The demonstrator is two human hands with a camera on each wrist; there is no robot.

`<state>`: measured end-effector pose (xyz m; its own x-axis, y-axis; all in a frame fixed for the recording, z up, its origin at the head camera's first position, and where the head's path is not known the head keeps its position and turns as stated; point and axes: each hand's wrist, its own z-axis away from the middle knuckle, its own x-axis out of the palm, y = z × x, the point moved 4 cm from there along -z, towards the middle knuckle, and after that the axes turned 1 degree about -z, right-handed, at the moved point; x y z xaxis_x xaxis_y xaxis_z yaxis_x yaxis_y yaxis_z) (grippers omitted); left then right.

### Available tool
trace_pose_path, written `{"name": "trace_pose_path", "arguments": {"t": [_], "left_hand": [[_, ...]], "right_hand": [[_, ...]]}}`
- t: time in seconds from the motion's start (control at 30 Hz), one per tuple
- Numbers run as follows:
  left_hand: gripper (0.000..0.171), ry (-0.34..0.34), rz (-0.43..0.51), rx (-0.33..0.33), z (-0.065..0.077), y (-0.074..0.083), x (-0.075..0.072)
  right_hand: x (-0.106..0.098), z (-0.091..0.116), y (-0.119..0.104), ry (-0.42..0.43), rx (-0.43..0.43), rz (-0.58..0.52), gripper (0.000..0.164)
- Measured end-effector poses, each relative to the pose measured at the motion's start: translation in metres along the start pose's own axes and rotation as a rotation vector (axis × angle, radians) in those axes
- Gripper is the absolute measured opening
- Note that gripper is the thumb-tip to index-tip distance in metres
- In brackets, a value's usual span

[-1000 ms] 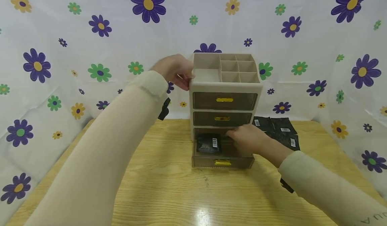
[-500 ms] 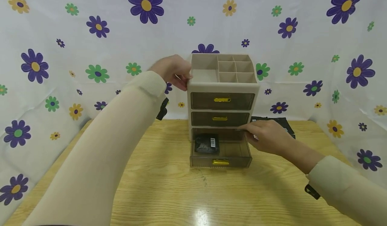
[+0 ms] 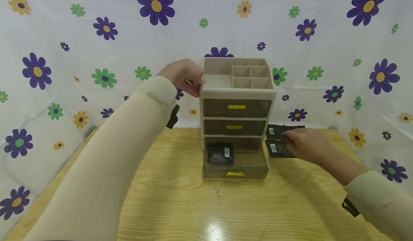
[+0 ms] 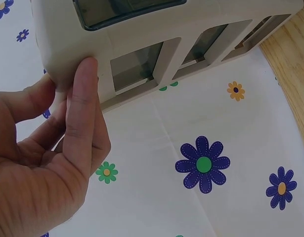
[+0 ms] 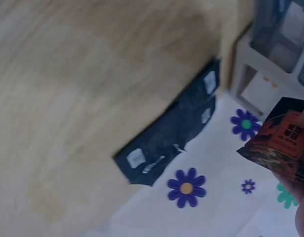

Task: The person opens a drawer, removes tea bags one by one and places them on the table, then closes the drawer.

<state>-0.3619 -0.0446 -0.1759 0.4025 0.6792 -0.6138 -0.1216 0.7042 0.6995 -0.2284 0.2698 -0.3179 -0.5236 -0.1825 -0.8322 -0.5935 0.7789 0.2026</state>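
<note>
A beige desktop drawer organizer (image 3: 238, 93) stands on the wooden table, its bottom drawer (image 3: 216, 172) pulled out. Inside that drawer, at the left, lies a black packet (image 3: 220, 153) with a barcode. My left hand (image 3: 186, 75) pinches the organizer's top left corner; in the left wrist view the thumb and fingers (image 4: 83, 98) grip its edge. To the right of the drawer, my right hand (image 3: 306, 143) pinches another packet (image 3: 278, 148). The right wrist view shows the printed orange and black face of this packet (image 5: 285, 140).
Several more black packets (image 3: 275, 131) lie beside the organizer at the right, edge to edge in the right wrist view. The two upper drawers (image 3: 237, 108) are closed. A white flowered cloth (image 3: 129, 47) hangs behind and at both sides.
My right hand has moved from inside the drawer out to the packets on the right, and it now holds one. The left hand keeps its grip on the corner.
</note>
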Motion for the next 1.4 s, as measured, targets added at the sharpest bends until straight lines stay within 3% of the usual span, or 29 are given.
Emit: {"name": "trace_pose_path", "arguments": {"t": [0.17, 0.4, 0.67, 0.77, 0.87, 0.97, 1.1, 1.2, 1.3, 1.4], "left_hand": [[0.030, 0.012, -0.013, 0.007, 0.004, 0.000, 0.001], [0.029, 0.012, -0.003, -0.011, 0.007, 0.000, 0.003], [0.028, 0.007, 0.006, -0.007, 0.001, 0.001, 0.002], [0.028, 0.007, -0.005, 0.001, 0.000, 0.001, 0.001], [0.028, 0.002, -0.005, 0.007, 0.000, 0.000, 0.000], [0.028, 0.000, 0.000, 0.010, -0.001, 0.001, 0.000], [0.027, -0.008, 0.005, 0.004, -0.002, 0.002, 0.001], [0.028, -0.012, -0.002, -0.005, -0.001, 0.002, 0.001], [0.029, -0.011, -0.004, -0.012, -0.001, 0.001, 0.001], [0.029, -0.002, -0.001, -0.010, -0.002, 0.000, 0.000]], "right_hand": [[0.025, 0.020, 0.004, -0.208, 0.103, 0.012, 0.020], [0.054, 0.042, 0.003, -0.328, 0.108, 0.056, 0.023], [0.062, 0.051, -0.005, -0.473, 0.060, -0.068, 0.029], [0.061, 0.053, -0.004, -0.499, 0.098, -0.115, 0.036], [0.057, 0.051, -0.003, -0.451, 0.125, -0.123, 0.035], [0.048, 0.043, -0.002, -0.313, 0.109, -0.106, 0.024], [0.032, 0.026, -0.006, -0.078, 0.013, -0.085, 0.011], [0.023, 0.009, -0.017, 0.036, -0.065, -0.101, 0.011], [0.021, -0.007, -0.032, 0.061, -0.125, -0.120, 0.013], [0.027, -0.023, -0.049, -0.005, -0.152, -0.172, 0.018]]}}
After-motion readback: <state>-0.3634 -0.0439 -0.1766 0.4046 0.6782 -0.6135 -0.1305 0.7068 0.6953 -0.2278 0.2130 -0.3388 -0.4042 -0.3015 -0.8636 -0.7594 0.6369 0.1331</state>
